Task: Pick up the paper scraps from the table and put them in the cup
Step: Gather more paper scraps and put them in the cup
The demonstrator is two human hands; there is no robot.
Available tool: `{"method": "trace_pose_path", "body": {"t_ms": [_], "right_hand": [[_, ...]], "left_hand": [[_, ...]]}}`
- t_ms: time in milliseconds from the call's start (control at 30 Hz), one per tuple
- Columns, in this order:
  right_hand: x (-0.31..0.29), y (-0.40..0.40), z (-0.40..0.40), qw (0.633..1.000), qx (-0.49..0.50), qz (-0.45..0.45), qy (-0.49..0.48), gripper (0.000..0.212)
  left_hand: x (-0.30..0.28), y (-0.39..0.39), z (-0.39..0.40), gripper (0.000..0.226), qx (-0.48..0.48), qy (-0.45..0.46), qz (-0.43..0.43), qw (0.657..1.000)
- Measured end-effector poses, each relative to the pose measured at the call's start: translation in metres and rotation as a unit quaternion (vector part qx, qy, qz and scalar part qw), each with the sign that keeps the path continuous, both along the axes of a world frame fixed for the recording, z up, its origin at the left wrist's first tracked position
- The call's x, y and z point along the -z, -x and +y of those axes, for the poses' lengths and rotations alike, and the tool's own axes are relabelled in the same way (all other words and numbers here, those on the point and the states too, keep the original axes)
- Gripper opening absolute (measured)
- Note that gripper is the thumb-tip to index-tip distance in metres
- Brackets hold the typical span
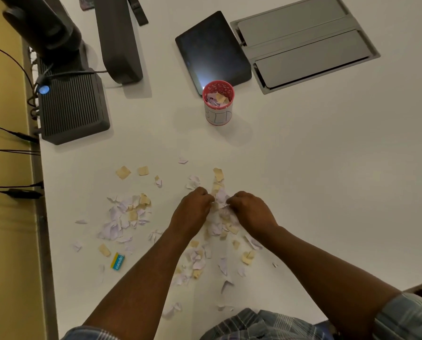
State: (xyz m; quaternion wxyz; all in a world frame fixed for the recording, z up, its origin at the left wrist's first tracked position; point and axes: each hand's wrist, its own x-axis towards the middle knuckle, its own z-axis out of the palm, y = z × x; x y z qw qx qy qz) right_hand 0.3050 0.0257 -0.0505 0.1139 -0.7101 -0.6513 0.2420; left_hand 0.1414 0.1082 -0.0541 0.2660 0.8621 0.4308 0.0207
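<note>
White and tan paper scraps [127, 214] lie scattered over the white table [315, 173], in a pile at the left and a spread in the middle. A red-rimmed cup [218, 103] stands upright farther back, with several scraps inside. My left hand [192, 212] and my right hand [250, 212] rest on the table side by side, fingers curled inward around a bunch of scraps [221, 200] between them. The scraps under my palms are hidden.
A dark tablet [212, 49] lies just behind the cup. A grey cable hatch [305, 42] is set into the table at the back right. A ribbed black box [72, 106] and monitor stand [118, 38] sit at the left. A small yellow-and-blue eraser [117, 261] lies among the scraps.
</note>
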Motion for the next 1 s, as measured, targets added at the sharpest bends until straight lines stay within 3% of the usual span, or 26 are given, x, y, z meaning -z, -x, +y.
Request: {"method": "trace_pose_path", "body": {"t_ms": [167,300,467,567,700,1000], "right_hand": [[-0.008,-0.014,0.011,0.992,0.091,0.081,0.021,0.018],[-0.022,-0.023,0.02,0.983,0.135,0.124,0.021,0.015],[-0.043,-0.033,0.039,0.968,0.185,0.168,0.035,0.012],[-0.053,-0.04,0.058,0.962,0.191,0.191,0.04,0.012],[-0.071,-0.047,0.092,0.967,0.166,0.192,0.024,0.009],[-0.108,-0.075,0.183,0.96,0.2,0.193,-0.045,0.018]], "left_hand": [[-0.001,0.006,0.005,0.015,-0.019,0.026,-0.015,0.999],[-0.007,0.011,0.01,0.013,-0.134,0.077,-0.09,0.984],[-0.022,0.015,0.023,0.011,-0.274,0.181,-0.16,0.931],[-0.027,0.017,0.034,0.012,-0.333,0.274,-0.221,0.874],[-0.036,0.015,0.045,0.017,-0.353,0.321,-0.279,0.834],[-0.035,0.017,0.047,0.015,-0.363,0.334,-0.28,0.824]]}}
